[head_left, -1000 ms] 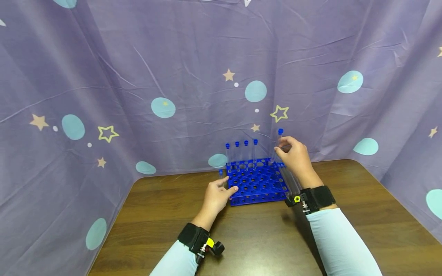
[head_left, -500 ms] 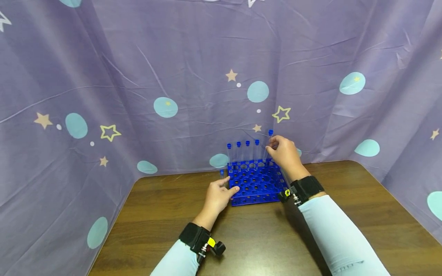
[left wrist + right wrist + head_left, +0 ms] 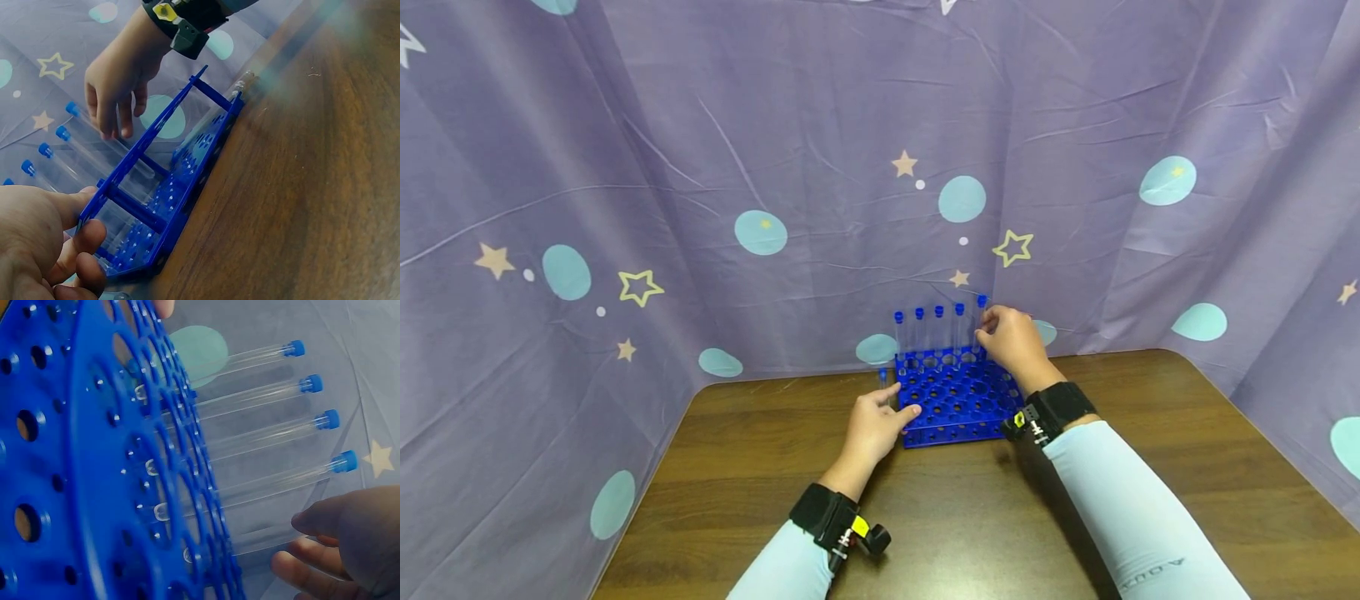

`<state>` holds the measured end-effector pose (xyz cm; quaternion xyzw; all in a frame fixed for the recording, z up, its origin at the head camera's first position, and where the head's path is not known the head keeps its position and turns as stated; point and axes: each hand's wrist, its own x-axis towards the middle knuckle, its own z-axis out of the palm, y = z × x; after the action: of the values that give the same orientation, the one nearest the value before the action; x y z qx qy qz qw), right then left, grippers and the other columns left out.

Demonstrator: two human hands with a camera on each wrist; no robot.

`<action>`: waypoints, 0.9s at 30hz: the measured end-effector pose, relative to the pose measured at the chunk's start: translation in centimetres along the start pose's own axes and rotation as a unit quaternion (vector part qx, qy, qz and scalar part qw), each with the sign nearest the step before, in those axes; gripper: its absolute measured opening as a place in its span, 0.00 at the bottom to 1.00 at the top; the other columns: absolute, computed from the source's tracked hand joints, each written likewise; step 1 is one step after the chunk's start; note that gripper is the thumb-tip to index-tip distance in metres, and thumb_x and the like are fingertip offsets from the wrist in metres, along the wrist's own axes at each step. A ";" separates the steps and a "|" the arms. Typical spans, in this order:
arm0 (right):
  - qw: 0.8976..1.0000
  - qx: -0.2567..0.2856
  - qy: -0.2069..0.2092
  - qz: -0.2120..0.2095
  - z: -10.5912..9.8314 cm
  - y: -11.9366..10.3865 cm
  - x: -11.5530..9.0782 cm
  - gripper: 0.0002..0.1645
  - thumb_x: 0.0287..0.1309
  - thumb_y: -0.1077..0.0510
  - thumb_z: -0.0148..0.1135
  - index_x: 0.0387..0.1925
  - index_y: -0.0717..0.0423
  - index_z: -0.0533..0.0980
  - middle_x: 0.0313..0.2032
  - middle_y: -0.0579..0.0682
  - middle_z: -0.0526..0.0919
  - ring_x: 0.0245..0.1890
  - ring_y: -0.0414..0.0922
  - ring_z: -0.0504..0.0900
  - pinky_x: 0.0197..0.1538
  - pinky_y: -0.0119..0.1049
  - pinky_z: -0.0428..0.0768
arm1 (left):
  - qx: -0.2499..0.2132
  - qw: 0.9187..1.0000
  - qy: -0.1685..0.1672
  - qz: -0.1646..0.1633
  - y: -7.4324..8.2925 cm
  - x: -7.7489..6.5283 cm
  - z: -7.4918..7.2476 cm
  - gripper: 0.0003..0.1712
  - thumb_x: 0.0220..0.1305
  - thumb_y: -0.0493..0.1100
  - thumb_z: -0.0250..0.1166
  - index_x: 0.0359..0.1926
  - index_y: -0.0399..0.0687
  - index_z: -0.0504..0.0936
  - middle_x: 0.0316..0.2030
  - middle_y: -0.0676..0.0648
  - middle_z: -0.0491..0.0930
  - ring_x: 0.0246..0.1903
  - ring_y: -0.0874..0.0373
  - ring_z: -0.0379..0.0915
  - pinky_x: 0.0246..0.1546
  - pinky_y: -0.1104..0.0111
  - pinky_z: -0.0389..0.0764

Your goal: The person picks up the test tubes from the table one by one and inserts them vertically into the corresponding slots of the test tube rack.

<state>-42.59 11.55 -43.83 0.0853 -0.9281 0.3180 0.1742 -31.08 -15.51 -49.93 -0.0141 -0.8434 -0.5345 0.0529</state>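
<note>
A blue test tube rack [image 3: 955,400] with two perforated levels stands toward the back of the table. My left hand [image 3: 871,425] grips its left side; in the left wrist view the thumb and fingers hold the edge of the upper plate. Several clear capped test tubes [image 3: 269,434] stand upright in the back row. At the right end of that row, my right hand [image 3: 1013,340] pinches another test tube [image 3: 981,310] below its blue cap, its lower end inside the rack. In the right wrist view that cap is hidden behind the fingers.
Left of the rack, beside my left fingers, is another blue-capped test tube [image 3: 883,379]. Clear tubes [image 3: 245,82] lie past the rack's far end in the left wrist view. A purple curtain [image 3: 820,167] hangs close behind the wooden table [image 3: 760,467].
My right hand has moved left with its tube and lowered it into the back row at the right end. The left hand has stayed on the rack.
</note>
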 end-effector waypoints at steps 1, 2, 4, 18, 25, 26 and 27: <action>1.000 -0.002 -0.004 0.001 0.2 0.1 0.0 0.12 0.70 0.56 0.75 0.48 0.60 0.87 0.42 0.58 0.95 0.42 0.58 0.93 0.51 0.60 0.88 | -0.001 1.000 0.000 -0.001 0.0 0.0 0.0 0.36 0.73 0.44 0.81 0.75 0.36 0.82 0.20 0.37 0.85 0.15 0.64 0.68 0.19 0.71 0.67; 1.000 -0.005 -0.008 0.003 0.3 0.2 -0.1 0.12 0.71 0.56 0.75 0.48 0.60 0.87 0.43 0.58 0.95 0.43 0.58 0.93 0.52 0.59 0.88 | -0.001 1.000 -0.001 -0.002 0.0 0.0 0.0 0.36 0.73 0.44 0.81 0.76 0.36 0.82 0.19 0.38 0.85 0.15 0.64 0.68 0.19 0.71 0.67; 1.000 -0.007 -0.017 0.005 0.5 0.4 -0.2 0.13 0.72 0.56 0.75 0.49 0.61 0.87 0.44 0.59 0.95 0.44 0.59 0.93 0.52 0.58 0.88 | -0.003 1.000 -0.003 -0.006 0.0 0.0 0.0 0.36 0.73 0.44 0.81 0.76 0.37 0.82 0.18 0.40 0.84 0.14 0.64 0.68 0.19 0.71 0.67; 0.999 -0.017 -0.026 0.007 1.1 0.5 -0.6 0.12 0.73 0.55 0.74 0.49 0.60 0.88 0.44 0.58 0.95 0.42 0.57 0.93 0.49 0.56 0.89 | -0.003 1.000 -0.005 -0.012 0.0 0.1 -0.1 0.36 0.73 0.45 0.81 0.77 0.38 0.82 0.16 0.50 0.82 0.15 0.63 0.69 0.20 0.70 0.67; 0.999 -0.019 -0.037 0.020 1.1 0.4 -0.7 0.12 0.73 0.54 0.74 0.47 0.59 0.88 0.44 0.59 0.95 0.41 0.56 0.93 0.47 0.55 0.89 | -0.004 1.000 -0.007 -0.014 0.0 0.1 -0.1 0.37 0.73 0.45 0.80 0.77 0.38 0.81 0.15 0.52 0.80 0.15 0.63 0.69 0.19 0.71 0.67; 0.999 -0.019 -0.039 0.021 1.2 0.5 -0.7 0.12 0.73 0.54 0.74 0.48 0.59 0.88 0.44 0.59 0.95 0.41 0.56 0.93 0.47 0.55 0.89 | -0.004 1.000 -0.007 -0.015 0.1 0.1 -0.1 0.37 0.73 0.45 0.80 0.77 0.38 0.81 0.15 0.53 0.80 0.15 0.63 0.69 0.20 0.71 0.67; 0.999 -0.019 -0.039 0.023 1.1 0.5 -0.7 0.12 0.73 0.54 0.74 0.48 0.59 0.88 0.44 0.59 0.95 0.42 0.56 0.93 0.48 0.55 0.89 | -0.004 1.000 -0.007 -0.015 0.1 0.1 -0.1 0.37 0.73 0.45 0.80 0.77 0.38 0.81 0.15 0.52 0.80 0.15 0.63 0.69 0.19 0.71 0.67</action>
<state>-42.41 11.24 -45.18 0.0729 -0.9418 0.3005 0.1316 -31.13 -15.55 -49.76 -0.0060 -0.8419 -0.5382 0.0388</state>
